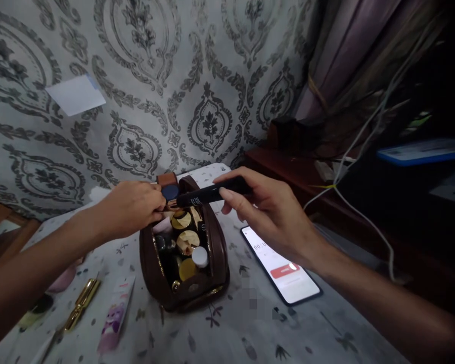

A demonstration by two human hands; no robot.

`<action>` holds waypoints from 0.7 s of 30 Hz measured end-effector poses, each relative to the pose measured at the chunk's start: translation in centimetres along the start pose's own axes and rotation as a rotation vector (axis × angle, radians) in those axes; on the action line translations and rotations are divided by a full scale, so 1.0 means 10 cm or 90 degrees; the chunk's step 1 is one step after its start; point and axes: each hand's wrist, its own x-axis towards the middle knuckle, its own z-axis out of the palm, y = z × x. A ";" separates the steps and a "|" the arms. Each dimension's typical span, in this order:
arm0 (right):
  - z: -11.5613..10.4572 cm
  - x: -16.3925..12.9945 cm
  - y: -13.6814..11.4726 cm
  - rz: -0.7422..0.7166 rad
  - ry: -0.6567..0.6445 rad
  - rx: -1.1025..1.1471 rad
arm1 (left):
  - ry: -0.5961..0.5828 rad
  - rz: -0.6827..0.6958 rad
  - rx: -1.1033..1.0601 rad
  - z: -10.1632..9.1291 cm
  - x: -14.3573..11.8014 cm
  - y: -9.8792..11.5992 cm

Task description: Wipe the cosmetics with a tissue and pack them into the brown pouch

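Patterned tablecloth (220,328) bears an open brown pouch (216,263) of cosmetics; both hands, left hand (131,207) and right hand (273,212), grip a black tube (208,193).

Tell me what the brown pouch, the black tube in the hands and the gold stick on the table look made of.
Brown pouch: smooth leather or imitation, judging by its soft sheen and stitched zip edge.
Black tube, held between the left hand and right hand: probably matte plastic, with pale print.
Gold stick: shiny metallic finish; metal or plated plastic, I cannot tell which.
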 end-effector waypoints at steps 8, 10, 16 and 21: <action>-0.02 0.12 0.10 -0.053 -0.045 -0.080 | -0.084 -0.012 0.124 0.03 0.28 0.06; 0.00 0.16 0.13 -0.078 -0.073 -0.110 | -0.114 -0.021 0.186 0.00 0.31 0.07; 0.12 0.28 0.16 -0.137 -0.147 -0.145 | -0.099 -0.039 0.195 0.01 0.34 0.01; 0.30 0.44 0.18 -0.136 -0.234 -0.199 | -0.023 -0.073 0.030 0.14 0.39 -0.15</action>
